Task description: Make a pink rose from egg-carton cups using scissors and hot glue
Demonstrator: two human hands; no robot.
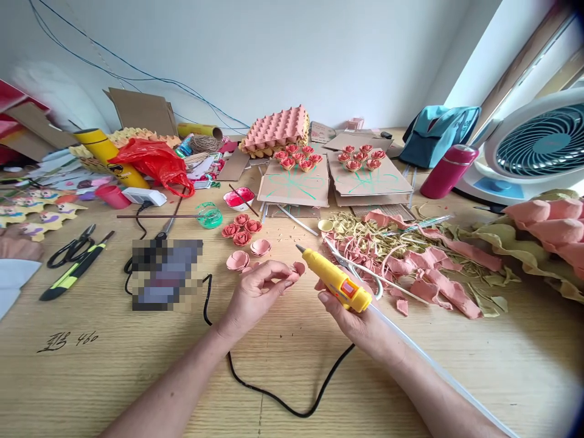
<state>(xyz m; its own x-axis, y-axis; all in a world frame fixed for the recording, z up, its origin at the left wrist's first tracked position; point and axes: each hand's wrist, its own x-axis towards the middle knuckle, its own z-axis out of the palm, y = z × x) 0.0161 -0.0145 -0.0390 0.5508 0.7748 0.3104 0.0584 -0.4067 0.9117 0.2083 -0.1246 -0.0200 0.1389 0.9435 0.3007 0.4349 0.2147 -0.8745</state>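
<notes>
- A white fan [552,144] stands at the right.
- A magenta bottle [449,172] is just beside its base.
- A teal bag [433,139] sits behind the bottle.
- A crumpled red plastic bag [150,161] lies against a yellow bottle [104,155].
- A white power strip [145,196] lies near them.
- Black-handled cutters [70,249] rest beside a black-and-lime knife [75,271].
- Blue cables [132,72] cross the pale wall [274,55].

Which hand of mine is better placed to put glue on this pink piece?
Likely your right hand: it holds the yellow glue gun, its nozzle near the pink piece, which your left hand pinches.
</notes>
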